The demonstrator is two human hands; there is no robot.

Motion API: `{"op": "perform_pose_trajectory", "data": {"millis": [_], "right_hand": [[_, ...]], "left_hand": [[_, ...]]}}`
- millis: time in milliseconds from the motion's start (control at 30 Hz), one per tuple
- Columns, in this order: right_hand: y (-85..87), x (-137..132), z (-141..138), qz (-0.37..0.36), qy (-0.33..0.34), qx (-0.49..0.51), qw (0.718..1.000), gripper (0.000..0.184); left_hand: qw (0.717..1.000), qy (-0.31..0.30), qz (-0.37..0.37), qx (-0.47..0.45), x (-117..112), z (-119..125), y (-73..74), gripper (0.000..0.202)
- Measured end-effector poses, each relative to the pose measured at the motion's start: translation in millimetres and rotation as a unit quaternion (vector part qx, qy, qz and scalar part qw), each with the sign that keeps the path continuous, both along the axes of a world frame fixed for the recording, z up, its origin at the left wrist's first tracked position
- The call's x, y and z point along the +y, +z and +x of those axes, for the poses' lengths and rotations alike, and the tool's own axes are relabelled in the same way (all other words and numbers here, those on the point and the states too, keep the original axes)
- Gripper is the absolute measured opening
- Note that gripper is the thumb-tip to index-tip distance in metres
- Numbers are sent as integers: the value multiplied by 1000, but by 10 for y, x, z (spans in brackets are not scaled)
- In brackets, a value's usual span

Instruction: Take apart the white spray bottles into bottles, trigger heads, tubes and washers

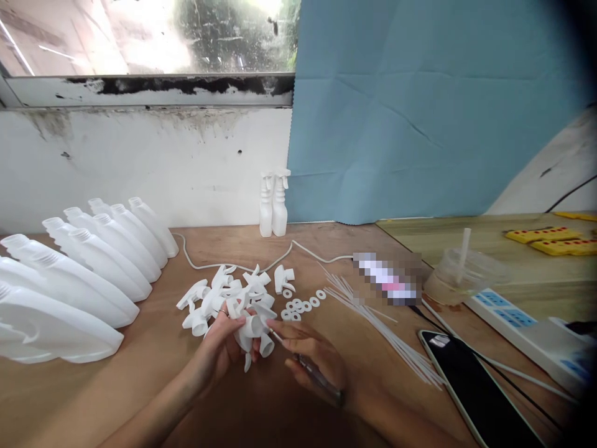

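My left hand (222, 345) is closed around a white trigger spray head (254, 336), held just above the wooden table (261, 410). My right hand (311, 358) grips a thin dark tool (313, 372) like a pen, its tip touching the cap end of that spray head. Just beyond my hands lies a pile of more white spray heads (228, 292). Several small white ring washers (302, 305) lie to the right of the pile. A bundle of thin white dip tubes (392, 339) lies further right.
Several empty white bottles (84, 267) lie in a row at the left. Two finished spray bottles (274, 204) stand by the wall. A phone (476, 386), a power strip (527, 323), a plastic cup with straw (459, 274) and a white cable (233, 264) lie at the right and back.
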State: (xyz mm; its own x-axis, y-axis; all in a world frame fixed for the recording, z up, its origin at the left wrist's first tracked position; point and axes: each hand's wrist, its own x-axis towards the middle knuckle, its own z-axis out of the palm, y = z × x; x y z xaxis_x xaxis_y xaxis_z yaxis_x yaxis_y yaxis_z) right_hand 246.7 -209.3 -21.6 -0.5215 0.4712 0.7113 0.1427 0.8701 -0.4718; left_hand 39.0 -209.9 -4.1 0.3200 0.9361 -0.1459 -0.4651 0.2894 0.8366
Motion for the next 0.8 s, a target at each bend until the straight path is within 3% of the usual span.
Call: {"op": "perform_pose_trajectory", "data": {"millis": [167,300,433,500,667,800], "right_hand": [[-56,59,127,-154,-115,96,977,12],[-28,129,158,-235,-163,190,939,15],[43,149,158,-274,-217,217,911,22],[49,147,162,-301,-198,213,908,26],[-36,139,149,-377,-46,138,915,40],[-115,141,97,-378,-24,94,921,46]], "left_hand": [[987,86,79,113,159,-180,43,48],[952,137,135,236,251,-308,37,53],[896,159,215,355,285,-367,-16,56],[862,167,248,409,285,-379,-59,60],[755,164,333,541,279,-404,-169,60],[705,142,381,581,299,-416,-227,56]]}}
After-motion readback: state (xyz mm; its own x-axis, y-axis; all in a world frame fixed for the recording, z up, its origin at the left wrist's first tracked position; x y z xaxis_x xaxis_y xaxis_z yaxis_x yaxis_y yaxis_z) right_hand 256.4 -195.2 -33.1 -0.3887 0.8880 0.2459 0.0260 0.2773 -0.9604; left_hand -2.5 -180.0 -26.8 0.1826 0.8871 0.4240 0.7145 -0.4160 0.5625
